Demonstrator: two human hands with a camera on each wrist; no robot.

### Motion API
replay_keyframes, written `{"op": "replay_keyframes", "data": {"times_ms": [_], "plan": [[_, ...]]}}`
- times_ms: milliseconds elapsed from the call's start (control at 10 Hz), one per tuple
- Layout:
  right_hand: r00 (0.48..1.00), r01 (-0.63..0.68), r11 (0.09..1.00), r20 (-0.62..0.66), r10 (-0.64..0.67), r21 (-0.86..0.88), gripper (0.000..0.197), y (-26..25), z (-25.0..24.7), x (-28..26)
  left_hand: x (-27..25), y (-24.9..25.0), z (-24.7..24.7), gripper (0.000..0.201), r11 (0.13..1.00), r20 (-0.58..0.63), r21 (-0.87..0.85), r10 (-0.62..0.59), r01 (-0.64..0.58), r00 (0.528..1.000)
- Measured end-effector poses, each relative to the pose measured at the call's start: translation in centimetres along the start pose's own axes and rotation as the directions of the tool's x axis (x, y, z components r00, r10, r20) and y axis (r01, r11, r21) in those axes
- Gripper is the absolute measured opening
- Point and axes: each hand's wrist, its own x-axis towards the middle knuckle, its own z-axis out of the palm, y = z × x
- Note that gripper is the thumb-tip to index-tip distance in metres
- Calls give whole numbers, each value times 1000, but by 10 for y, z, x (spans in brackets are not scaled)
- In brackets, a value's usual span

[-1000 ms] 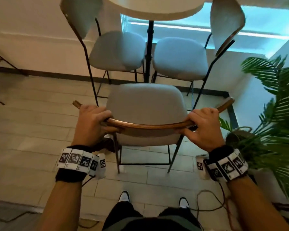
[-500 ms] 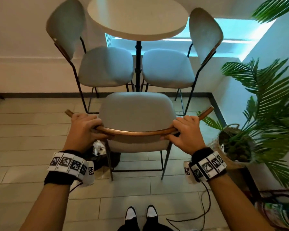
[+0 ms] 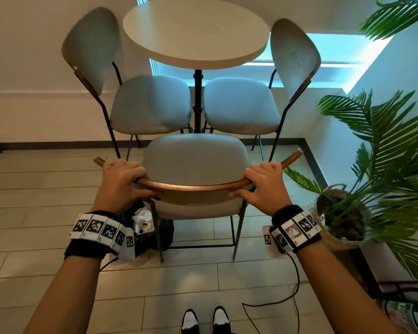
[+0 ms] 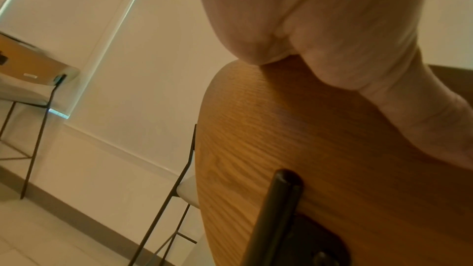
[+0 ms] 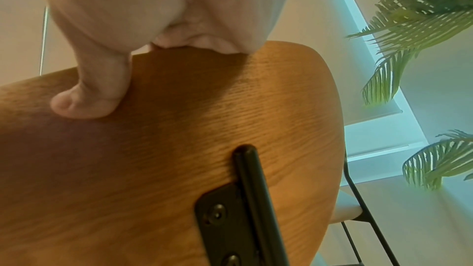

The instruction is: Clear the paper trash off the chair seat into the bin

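- Cool blue light shines in from the window (image 3: 333, 51) at the back.
- The head view is bright, and its edges bend and look a bit blurry.
- Both wrist views look warm, orange and fuzzy up close.

The chair backrest (image 3: 193, 189) is glossy grained wood on matt black metal legs (image 3: 238, 235), its seat (image 3: 196, 157) smooth grey cloth, above crumpled white paper (image 3: 143, 218).
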Motion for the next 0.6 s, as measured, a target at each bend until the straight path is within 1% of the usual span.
{"op": "replay_keyframes", "data": {"times_ms": [300, 400, 500, 600], "plan": [[1000, -7, 1000, 20, 7, -24, 46, 1, 2, 2, 1, -3, 1, 45, 1000, -4, 5, -4, 4, 1000], [998, -25, 999, 58, 27, -45, 47, -2, 0, 2, -1, 2, -3, 48, 1000, 35, 3, -20, 20, 999], [996, 1, 1000, 88, 0, -11, 48, -2, -4, 0, 0, 6, -3, 54, 1000, 8, -5, 0, 0, 1000], [995, -91, 951, 66, 74, 296, 56, -7, -17, -14, -20, 12, 2, 86, 980, -53, -118, -165, 158, 985]]}}
